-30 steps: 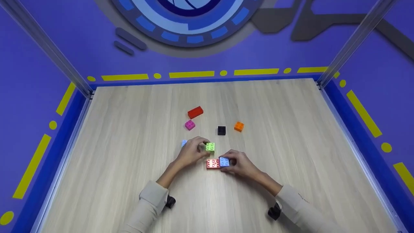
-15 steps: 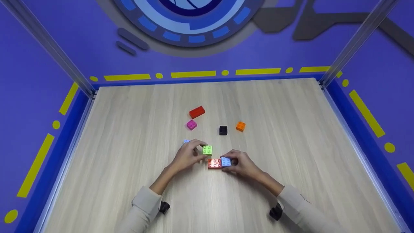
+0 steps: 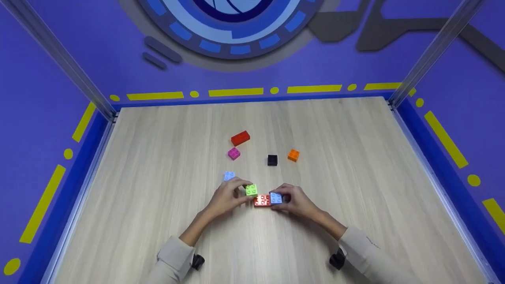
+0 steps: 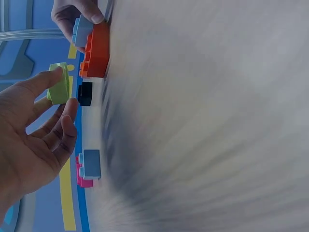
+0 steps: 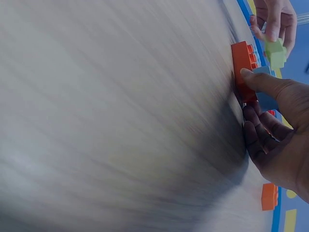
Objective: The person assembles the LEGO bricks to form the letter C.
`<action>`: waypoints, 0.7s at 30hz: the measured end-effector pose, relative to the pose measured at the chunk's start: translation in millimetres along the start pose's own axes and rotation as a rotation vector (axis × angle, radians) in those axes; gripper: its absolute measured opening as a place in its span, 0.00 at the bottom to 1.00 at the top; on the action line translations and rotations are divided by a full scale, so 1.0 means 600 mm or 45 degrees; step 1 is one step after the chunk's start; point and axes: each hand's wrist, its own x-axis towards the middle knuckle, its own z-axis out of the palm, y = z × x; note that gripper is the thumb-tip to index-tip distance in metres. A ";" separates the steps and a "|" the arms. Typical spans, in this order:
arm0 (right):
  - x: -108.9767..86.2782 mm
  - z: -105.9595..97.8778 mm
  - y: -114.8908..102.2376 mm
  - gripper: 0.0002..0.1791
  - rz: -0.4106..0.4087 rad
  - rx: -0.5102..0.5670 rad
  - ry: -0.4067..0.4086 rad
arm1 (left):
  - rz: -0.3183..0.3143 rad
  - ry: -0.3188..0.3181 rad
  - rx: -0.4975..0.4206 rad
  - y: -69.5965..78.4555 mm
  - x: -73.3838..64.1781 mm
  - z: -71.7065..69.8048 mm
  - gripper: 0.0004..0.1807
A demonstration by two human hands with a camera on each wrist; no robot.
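My left hand (image 3: 227,198) pinches a light green block (image 3: 251,190) between thumb and fingers, held off the table near the left end of a red block (image 3: 262,200). In the left wrist view a gap shows between the green block (image 4: 59,84) and the red one (image 4: 99,50). My right hand (image 3: 298,201) grips a light blue block (image 3: 276,198) that sits on the red block's right end. The right wrist view has the right thumb against the red block's (image 5: 241,63) side, with fingers on the far side, partly hidden.
Behind the hands lie a second red block (image 3: 240,138), a magenta block (image 3: 234,153), a black block (image 3: 272,160) and an orange block (image 3: 293,155). Another light blue block (image 3: 229,176) is just beyond the left hand. Purple walls border the wooden table (image 3: 158,157).
My left hand has brought the green block nearer and slightly left, to the red block's left end. The light blue block behind it has come more into view. The right hand keeps its grip.
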 end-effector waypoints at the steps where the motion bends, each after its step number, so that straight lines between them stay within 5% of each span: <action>1: 0.000 0.001 0.000 0.22 0.001 0.003 -0.003 | 0.002 -0.008 -0.003 0.000 -0.002 0.001 0.20; 7: -0.002 0.002 0.000 0.21 -0.005 -0.005 0.015 | 0.032 -0.064 -0.029 -0.002 -0.008 0.008 0.19; 14: 0.000 0.002 0.002 0.22 -0.042 0.002 0.028 | -0.021 -0.139 -0.037 -0.003 -0.013 0.012 0.19; 21: -0.001 0.003 0.004 0.22 -0.055 0.015 0.034 | -0.019 -0.129 -0.008 -0.003 -0.014 0.015 0.20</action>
